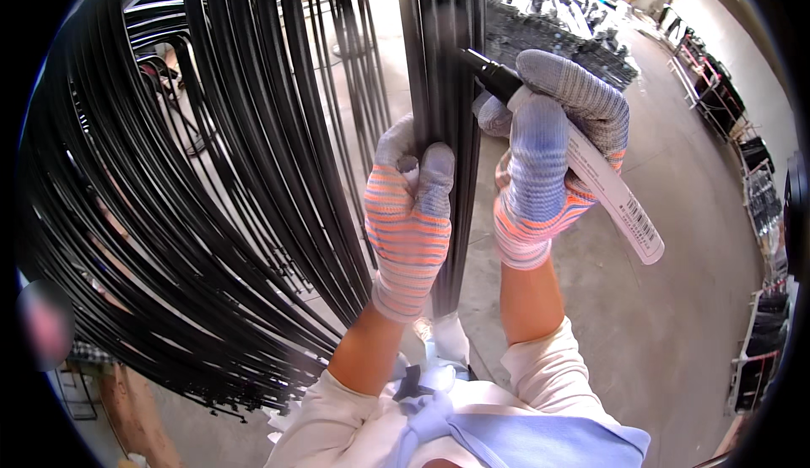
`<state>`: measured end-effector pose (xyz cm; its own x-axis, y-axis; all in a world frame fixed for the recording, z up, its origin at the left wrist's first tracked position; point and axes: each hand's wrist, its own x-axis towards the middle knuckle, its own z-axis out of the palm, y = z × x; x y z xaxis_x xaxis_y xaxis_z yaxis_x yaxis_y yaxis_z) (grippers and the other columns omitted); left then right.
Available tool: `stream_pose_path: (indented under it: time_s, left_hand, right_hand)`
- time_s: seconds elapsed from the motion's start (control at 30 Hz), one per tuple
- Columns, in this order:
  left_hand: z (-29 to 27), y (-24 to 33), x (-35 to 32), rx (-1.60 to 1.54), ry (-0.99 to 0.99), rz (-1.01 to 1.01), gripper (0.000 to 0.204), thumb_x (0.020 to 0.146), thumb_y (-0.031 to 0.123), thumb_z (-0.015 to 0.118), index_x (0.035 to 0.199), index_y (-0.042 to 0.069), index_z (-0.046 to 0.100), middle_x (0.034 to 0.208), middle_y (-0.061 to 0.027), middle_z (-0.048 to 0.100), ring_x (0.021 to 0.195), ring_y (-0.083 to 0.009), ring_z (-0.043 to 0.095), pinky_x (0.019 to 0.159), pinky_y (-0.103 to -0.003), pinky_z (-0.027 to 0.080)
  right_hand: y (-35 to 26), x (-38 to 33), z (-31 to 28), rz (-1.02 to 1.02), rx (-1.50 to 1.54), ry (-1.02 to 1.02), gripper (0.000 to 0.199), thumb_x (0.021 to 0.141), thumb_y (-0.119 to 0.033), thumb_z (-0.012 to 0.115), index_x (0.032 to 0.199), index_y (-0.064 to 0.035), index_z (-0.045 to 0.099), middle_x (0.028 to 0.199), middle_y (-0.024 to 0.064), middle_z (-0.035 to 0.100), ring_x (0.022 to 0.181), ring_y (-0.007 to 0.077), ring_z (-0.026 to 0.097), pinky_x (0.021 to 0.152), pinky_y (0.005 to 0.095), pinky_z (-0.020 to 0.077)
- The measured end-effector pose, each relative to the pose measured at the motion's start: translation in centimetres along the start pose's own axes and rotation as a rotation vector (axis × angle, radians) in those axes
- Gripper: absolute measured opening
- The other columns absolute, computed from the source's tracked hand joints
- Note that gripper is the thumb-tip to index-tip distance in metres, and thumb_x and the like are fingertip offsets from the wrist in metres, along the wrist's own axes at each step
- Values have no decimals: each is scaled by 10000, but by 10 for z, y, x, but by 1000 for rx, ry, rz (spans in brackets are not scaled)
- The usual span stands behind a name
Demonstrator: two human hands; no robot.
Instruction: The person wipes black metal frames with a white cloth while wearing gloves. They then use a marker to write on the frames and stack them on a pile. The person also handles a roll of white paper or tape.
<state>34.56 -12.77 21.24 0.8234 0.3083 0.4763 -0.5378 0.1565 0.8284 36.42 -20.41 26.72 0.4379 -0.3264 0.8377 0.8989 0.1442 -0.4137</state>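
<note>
My left hand (410, 223), in a striped knit glove with grey fingertips, is closed around a bundle of long black strips (439, 105) hanging upright in front of me. Between its thumb and forefinger shows a small pale end of something I cannot make out. A white marker pen (609, 179) with a black tip section is gripped in my right hand (553, 139), gloved alike. The pen slants, its black nib end up and left beside the strips' right edge. Whether the nib touches them is hard to tell.
Many more long black strips (253, 130) hang and curve down on my left. Beyond the bundle lies a large pile of dark and silvery pieces (548, 33) on the concrete floor (675, 299). Racks with dark goods (713, 88) line the right wall.
</note>
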Motion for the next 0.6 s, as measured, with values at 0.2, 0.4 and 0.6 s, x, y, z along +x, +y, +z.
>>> stream_pose_path:
  time_s: [0.2,0.4,0.6]
  left_hand:
    - [-8,10,5,229,5,-40,408,758,87,629,1091,-86,467,891,-68,586,788,-74,529,700,-196,437]
    - [-9,16,3,270,-15,-43,370,773,140,632,1037,-91,516,821,-68,612,733,-63,522,690,-209,434]
    - [-11,11,1,127,19,-26,397,790,184,637,1036,-104,519,885,-107,603,790,-105,532,728,-239,441]
  right_hand:
    - [9,-5,14,111,227,93,168,757,-9,595,896,50,521,718,76,568,546,52,518,501,191,447]
    - [16,-8,20,60,50,246,204,744,-78,642,868,50,543,645,99,575,476,90,521,441,194,431]
    - [9,-9,24,127,263,208,176,737,-31,628,869,53,548,668,103,579,505,85,519,479,194,429]
